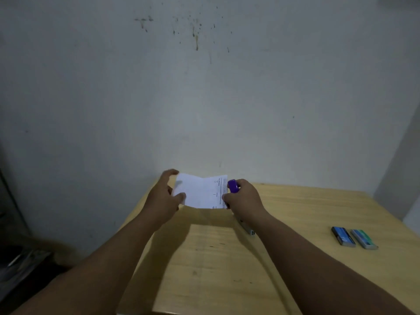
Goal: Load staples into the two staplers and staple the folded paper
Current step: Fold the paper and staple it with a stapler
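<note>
Our left hand [163, 194] pinches the folded paper [201, 192] above the bench [295, 212]; our right hand [244, 196] grasps the purple stapler [233, 185] at its edge.

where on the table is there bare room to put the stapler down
Bare wood lies near the front edge of the table between the forearms, and between the right hand and the two staple boxes. It is crowded around the paper.

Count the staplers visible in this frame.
2. A purple stapler is gripped in the right hand at the right edge of the folded paper. A second stapler lies on the table beneath the right wrist, largely hidden.
</note>
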